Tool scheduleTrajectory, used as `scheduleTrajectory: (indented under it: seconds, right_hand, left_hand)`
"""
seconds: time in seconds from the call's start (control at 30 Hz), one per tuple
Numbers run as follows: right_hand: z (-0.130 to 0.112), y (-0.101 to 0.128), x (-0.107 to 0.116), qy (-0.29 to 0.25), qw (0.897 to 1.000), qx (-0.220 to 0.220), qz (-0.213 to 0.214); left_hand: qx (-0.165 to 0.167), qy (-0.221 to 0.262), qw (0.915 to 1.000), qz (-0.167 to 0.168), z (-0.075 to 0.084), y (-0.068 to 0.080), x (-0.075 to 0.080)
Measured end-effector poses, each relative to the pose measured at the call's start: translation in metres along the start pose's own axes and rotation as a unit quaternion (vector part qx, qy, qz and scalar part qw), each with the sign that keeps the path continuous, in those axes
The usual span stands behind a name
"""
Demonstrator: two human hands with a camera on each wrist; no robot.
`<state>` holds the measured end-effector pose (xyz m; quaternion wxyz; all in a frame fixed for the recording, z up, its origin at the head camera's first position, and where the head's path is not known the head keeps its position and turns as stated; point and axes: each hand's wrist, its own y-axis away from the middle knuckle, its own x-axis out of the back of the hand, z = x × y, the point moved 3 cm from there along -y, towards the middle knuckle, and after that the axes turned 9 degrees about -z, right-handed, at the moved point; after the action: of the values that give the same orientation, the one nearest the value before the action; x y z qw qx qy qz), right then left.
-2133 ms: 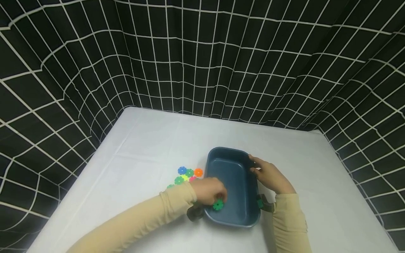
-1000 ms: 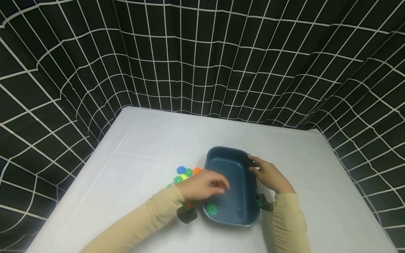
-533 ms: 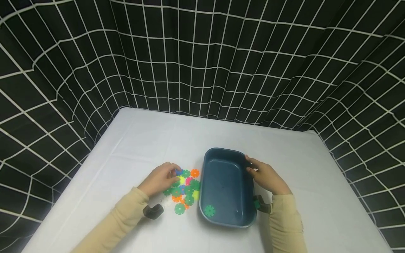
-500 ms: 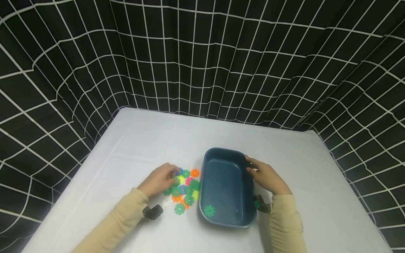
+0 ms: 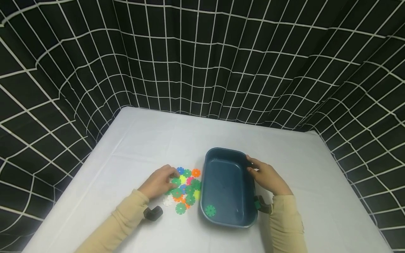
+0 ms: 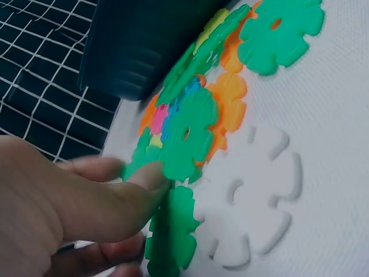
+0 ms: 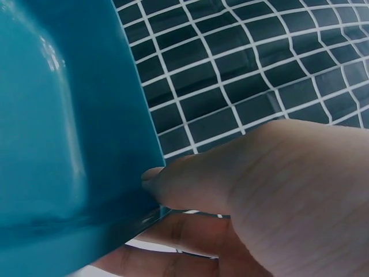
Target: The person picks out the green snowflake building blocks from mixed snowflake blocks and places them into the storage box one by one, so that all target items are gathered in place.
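One green disc (image 5: 210, 210) down in blue bin (image 5: 221, 154), lower centre of frame. Left hand (image 5: 158, 182) grip pinching green disc in pile (image 5: 185, 189) on table (image 5: 142, 140); interlocked neighbours could lift, scatter. Right hand (image 5: 267, 177) grip curled on bin rim.

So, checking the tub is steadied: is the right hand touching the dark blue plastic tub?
Touching: the right wrist view shows the right hand thumb pressed against the dark blue plastic tub wall.
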<state>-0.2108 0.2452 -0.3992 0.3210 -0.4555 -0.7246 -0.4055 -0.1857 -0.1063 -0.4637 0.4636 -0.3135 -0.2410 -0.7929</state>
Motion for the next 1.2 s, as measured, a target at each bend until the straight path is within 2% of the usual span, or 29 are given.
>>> scheduleTrajectory:
  seconds: [0.1, 0.37, 0.47, 0.57, 0.67, 0.77, 1.03, 1.2]
  right_hand:
    - [0.001, 0.0, 0.001, -0.003, 1.0, -0.004, -0.002]
    - [0.002, 0.0, -0.001, -0.011, 1.0, -0.003, -0.001]
    - [0.002, 0.0, -0.001, -0.012, 1.0, -0.002, 0.001]
    - [0.003, 0.0, -0.001, -0.013, 1.0, -0.001, 0.004]
    - [0.004, 0.0, -0.001, -0.013, 1.0, -0.004, 0.002]
    - [0.004, 0.001, -0.002, -0.014, 1.0, -0.005, -0.002]
    - [0.004, 0.001, 0.0, 0.004, 1.0, -0.002, -0.002]
    - [0.001, -0.001, -0.002, 0.0, 1.0, -0.006, -0.013]
  left_hand:
    - [-0.02, 0.015, 0.9997, 0.002, 0.0, 0.001, 0.001]
    - [-0.03, 0.046, 0.9982, 0.023, -0.006, 0.0, -0.001]
    - [-0.016, 0.069, 0.9968, 0.037, -0.008, -0.001, 0.0]
    - [0.013, 0.108, 0.9927, 0.052, -0.006, -0.003, 0.004]
    - [0.025, 0.139, 0.9882, 0.058, 0.001, -0.005, 0.009]
    - [0.027, 0.156, 0.9861, 0.049, 0.012, -0.009, 0.014]
    - [0.007, 0.189, 0.9806, 0.052, 0.044, -0.024, 0.024]
    - [-0.013, 0.178, 0.9837, 0.017, 0.058, -0.029, 0.027]
